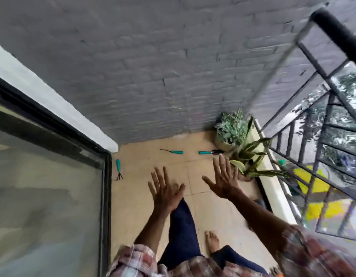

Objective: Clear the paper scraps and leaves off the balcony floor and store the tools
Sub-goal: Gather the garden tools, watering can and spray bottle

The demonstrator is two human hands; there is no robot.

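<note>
Both hands, left (165, 193) and right (225, 179), hang empty, fingers spread, above smooth beige floor tiles (213, 212); three teal-handled garden tools lie beyond.

A: Grey painted brick wall (153, 66) straight ahead, daylight flat across it
B: And a beige tiled floor (131, 212) below, glass door (47, 186) in a black frame on the left
A: Right side, dark metal railing (336, 33) over a white kerb (273, 188), two potted plants (231, 127) in the corner, trees beyond

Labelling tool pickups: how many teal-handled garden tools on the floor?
3: a rake by the door frame, a weeder near the wall, a trowel beside the plants. More may be hidden.
</note>
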